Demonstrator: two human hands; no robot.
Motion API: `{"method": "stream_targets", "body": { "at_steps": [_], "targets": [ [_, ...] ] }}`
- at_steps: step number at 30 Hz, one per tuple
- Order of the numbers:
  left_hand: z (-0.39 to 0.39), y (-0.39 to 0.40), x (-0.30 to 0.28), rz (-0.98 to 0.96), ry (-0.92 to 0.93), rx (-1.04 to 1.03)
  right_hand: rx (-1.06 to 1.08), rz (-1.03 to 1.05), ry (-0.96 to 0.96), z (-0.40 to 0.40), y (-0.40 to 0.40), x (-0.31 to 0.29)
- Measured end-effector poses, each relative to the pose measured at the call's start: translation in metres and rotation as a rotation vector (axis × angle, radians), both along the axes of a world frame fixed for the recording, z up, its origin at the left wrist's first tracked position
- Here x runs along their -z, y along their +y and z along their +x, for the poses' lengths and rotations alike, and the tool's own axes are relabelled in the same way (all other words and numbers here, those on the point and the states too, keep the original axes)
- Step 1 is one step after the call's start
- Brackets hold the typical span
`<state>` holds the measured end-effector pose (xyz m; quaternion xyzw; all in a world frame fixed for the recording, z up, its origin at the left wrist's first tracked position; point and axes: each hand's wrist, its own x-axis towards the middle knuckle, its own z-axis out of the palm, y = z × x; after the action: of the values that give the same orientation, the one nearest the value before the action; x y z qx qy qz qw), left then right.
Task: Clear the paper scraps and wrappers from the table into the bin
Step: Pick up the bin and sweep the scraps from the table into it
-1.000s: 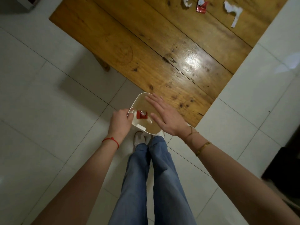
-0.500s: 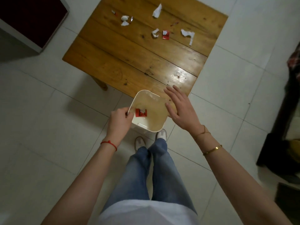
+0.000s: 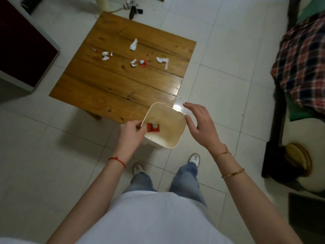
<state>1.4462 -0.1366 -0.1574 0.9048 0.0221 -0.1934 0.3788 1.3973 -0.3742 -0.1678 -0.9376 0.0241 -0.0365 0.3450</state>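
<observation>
A cream bin (image 3: 173,143) stands on the tiled floor at the near corner of the wooden table (image 3: 105,92). Inside it lies a red wrapper (image 3: 153,128). My left hand (image 3: 131,133) grips the bin's left rim. My right hand (image 3: 200,125) hovers just right of the bin, fingers apart, holding nothing. On the table's far half lie several white paper scraps, among them one (image 3: 133,44) at the back and one (image 3: 163,61) at the right, plus another red wrapper (image 3: 143,63) and small bits (image 3: 105,55) at the left.
A dark red cabinet (image 3: 21,48) stands left of the table. A bed with a plaid blanket (image 3: 302,62) runs along the right. Cables and a plug (image 3: 133,10) lie beyond the table. My feet (image 3: 193,158) stand just behind the bin.
The view has pulled back and up, so the whole table with its scraps shows. My right hand moved from over the bin's opening to its right side. My left hand stays on the rim.
</observation>
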Motion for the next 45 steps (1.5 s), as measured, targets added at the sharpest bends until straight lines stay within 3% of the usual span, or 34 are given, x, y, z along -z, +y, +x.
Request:
{"method": "stream_targets", "body": {
  "at_steps": [9,18,27,45],
  "targets": [
    [-0.018,-0.13,-0.026,-0.05,-0.029,-0.131,-0.043,-0.04,-0.011,-0.01,-0.151,-0.029],
    [-0.004,-0.212,-0.03,-0.058,0.02,-0.256,-0.136,-0.064,-0.024,0.032,-0.246,-0.034],
    [0.056,-0.258,-0.016,-0.039,0.011,-0.364,-0.245,-0.107,0.027,0.132,-0.278,-0.011],
    [0.173,-0.301,0.007,0.028,0.047,-0.797,-0.757,-0.117,0.058,0.385,-0.255,-0.004]
  ]
}}
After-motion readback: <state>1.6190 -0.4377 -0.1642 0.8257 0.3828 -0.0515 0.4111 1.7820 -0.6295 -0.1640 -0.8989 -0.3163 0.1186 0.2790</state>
